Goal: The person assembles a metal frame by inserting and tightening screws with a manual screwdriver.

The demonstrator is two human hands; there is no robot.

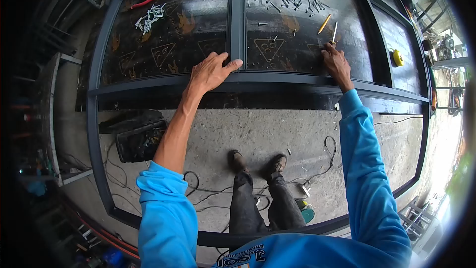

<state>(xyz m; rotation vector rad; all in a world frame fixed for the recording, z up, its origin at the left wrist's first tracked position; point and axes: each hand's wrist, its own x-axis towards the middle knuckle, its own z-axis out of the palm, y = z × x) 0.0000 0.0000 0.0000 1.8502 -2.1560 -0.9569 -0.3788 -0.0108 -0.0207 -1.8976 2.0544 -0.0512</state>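
Note:
A dark metal frame (277, 78) lies over a black board with printed triangles. My left hand (210, 72) rests on the frame where its middle upright meets the long rail, thumb and fingers apart, holding nothing. On the right, my right hand (336, 63) has its fingers closed around the handle of a screwdriver (335, 33), whose shaft points away from me. A yellow pencil-like tool (325, 24) lies just beyond it. Scattered screws (292, 0) lie at the back of the board's middle part.
Red-handled pliers (145, 0) and a pile of pale rivets (150, 18) lie on the left part. A yellow tape measure (398, 58) sits at the right. On the floor are a black toolbox (141, 139), cables (317, 171) and a green-tipped tool (306, 212).

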